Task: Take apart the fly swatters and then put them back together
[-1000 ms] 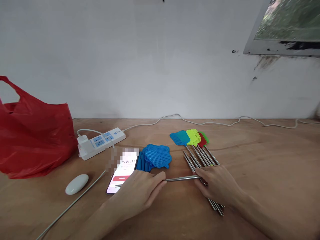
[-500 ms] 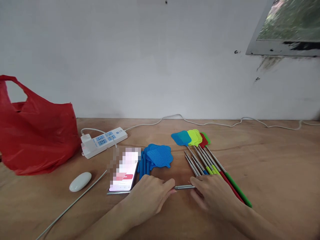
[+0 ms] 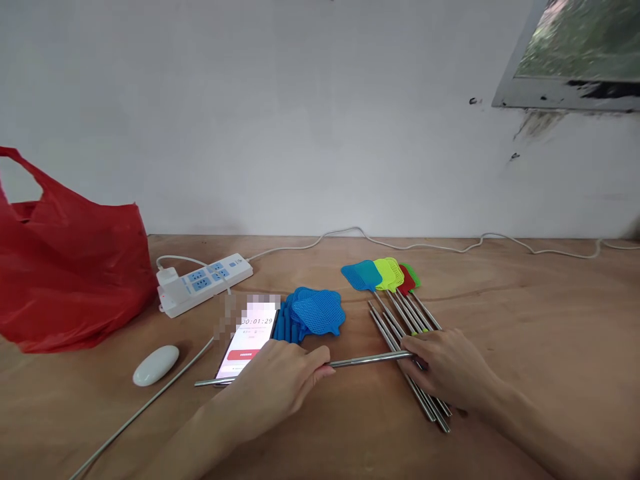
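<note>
A thin metal telescopic rod [image 3: 367, 360] runs across the table in front of me, held at both ends. My left hand [image 3: 287, 373] is closed around its left part, and the rod's tip sticks out beyond the wrist over the phone's lower edge. My right hand [image 3: 445, 367] is closed on the right end, where a small dark piece shows under the fingers. Beneath this hand lie several loose metal rods [image 3: 430, 407]. Fly swatters with a blue head [image 3: 363, 275], yellow heads [image 3: 389, 273] and red and green ones lie beyond; their handles are mostly hidden.
Blue swatter heads [image 3: 319, 311] and blue handles [image 3: 285, 325] are piled beside a phone [image 3: 243, 353] showing a timer. On the left are a white power strip [image 3: 205, 283], a white mouse-shaped object [image 3: 156, 365], a cable and a red plastic bag [image 3: 75, 273].
My hands have moved apart, the right one rightward and slightly up, so more of the rod shows between them. The lower ends of the loose rods have come into sight.
</note>
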